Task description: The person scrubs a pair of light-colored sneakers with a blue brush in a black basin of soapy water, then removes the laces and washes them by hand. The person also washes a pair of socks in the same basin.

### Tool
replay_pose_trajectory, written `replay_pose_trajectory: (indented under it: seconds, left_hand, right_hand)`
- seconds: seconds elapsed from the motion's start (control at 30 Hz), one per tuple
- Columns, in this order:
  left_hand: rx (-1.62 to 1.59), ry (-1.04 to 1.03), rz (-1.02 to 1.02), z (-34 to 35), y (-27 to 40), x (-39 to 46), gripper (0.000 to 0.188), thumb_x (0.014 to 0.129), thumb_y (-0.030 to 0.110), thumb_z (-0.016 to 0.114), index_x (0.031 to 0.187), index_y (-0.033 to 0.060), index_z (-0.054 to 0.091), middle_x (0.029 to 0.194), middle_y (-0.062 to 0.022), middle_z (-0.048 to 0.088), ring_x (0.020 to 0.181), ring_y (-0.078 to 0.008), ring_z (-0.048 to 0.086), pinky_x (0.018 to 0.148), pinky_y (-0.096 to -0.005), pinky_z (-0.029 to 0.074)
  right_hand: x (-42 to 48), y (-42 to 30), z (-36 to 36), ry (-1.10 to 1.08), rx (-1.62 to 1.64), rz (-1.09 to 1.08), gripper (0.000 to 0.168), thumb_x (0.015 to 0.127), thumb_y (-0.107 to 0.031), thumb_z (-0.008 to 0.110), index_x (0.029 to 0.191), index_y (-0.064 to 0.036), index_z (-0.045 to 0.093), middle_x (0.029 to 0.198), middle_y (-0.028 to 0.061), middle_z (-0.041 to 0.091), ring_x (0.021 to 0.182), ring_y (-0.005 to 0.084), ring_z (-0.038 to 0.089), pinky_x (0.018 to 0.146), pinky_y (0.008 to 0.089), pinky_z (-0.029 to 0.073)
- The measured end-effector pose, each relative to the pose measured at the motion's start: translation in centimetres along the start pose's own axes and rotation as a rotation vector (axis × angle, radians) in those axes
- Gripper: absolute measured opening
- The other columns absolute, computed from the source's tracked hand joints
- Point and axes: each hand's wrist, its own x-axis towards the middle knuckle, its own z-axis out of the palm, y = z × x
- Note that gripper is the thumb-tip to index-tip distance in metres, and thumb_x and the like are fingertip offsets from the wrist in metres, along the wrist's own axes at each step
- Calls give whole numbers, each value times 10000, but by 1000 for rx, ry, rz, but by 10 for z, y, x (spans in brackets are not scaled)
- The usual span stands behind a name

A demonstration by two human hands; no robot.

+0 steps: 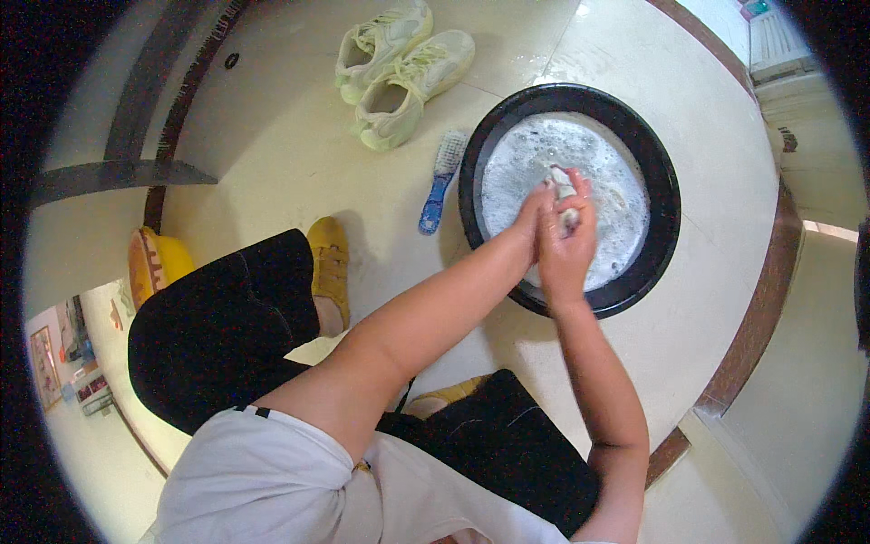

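Both hands come together above a round black basin of foamy, cloudy water. Between them is a wet, bunched white cloth item, partly hidden by the fingers, so its exact kind cannot be told. My left hand grips it from the left, pressed against my right hand. The fingers of my right hand curl around the same item. Close to the basin's left rim, a scrubbing brush with a blue handle and pale bristles lies on the floor.
A pair of pale yellow-green lace-up sneakers stands beyond the brush on the tiled floor, which looks wet near the basin. A yellow plastic tub is beside my left knee. Brown skirting borders the wall at right.
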Motion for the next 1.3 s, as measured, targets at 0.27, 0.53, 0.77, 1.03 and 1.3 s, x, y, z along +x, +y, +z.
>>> replay_pose_trajectory:
  seconds: [0.27,0.53,0.77,1.03,1.3]
  left_hand:
    - [308,-86,105,25,21,-16,327,978,161,422,1296,93,447,1192,-78,568,1065,-203,564,931,-338,463]
    - [455,-54,184,20,-1,-15,338,923,98,476,1259,89,497,1155,-79,589,1014,-180,581,876,-319,487]
    - [310,-130,235,14,-23,-14,326,924,84,483,1250,86,506,1162,-79,589,1043,-188,579,885,-327,490]
    - [377,-46,236,6,-21,-14,359,923,40,419,1276,43,484,1146,-73,570,1062,-171,534,925,-321,445]
    - [-109,55,71,28,7,-5,301,943,359,483,1142,140,535,979,-70,575,898,-225,587,821,-396,510]
  right_hand:
    - [6,12,-6,118,116,94,138,909,-128,572,854,-25,498,1365,194,471,1269,308,434,1047,389,312]
    - [1,10,-11,115,12,180,283,953,-150,460,1144,-16,620,1381,212,431,1319,294,375,1075,366,276]
    - [28,46,-25,152,-66,119,354,914,-112,498,1253,-36,567,1384,200,448,1321,314,388,1102,395,257]
    - [30,43,-23,183,-150,222,324,941,-147,485,1228,-52,599,1386,171,458,1338,297,366,1101,360,250]
    - [-6,41,-13,139,267,-41,259,921,-286,590,920,-35,653,1094,102,629,1196,298,513,1101,437,245]
